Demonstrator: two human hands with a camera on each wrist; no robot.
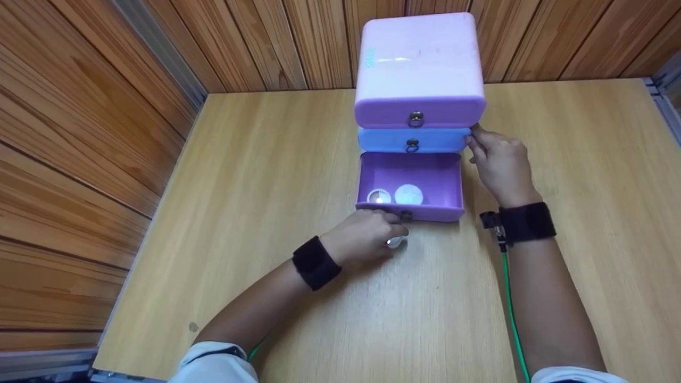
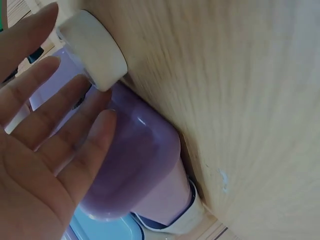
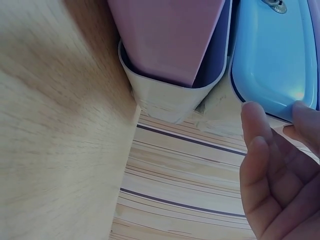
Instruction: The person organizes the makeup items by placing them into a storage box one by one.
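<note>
A small chest (image 1: 420,61) has a purple top drawer (image 1: 447,113), a blue middle drawer (image 1: 380,140) and an open purple bottom drawer (image 1: 436,170). Inside the bottom drawer are a tealight candle (image 1: 379,197) and a white disc (image 1: 408,194). Just in front of that drawer, low by the tabletop, my left hand (image 1: 367,234) has its fingertips at another white tealight candle (image 2: 95,50), which it appears to hold by the rim. At the chest's right side, my right hand (image 1: 503,162) pinches the corner of the blue drawer with thumb and finger.
The chest stands at the back of a wooden table (image 1: 255,186), against a wood-panelled wall (image 1: 319,42). Another panelled wall (image 1: 69,159) borders the left. A green cable (image 1: 511,308) runs along the right forearm.
</note>
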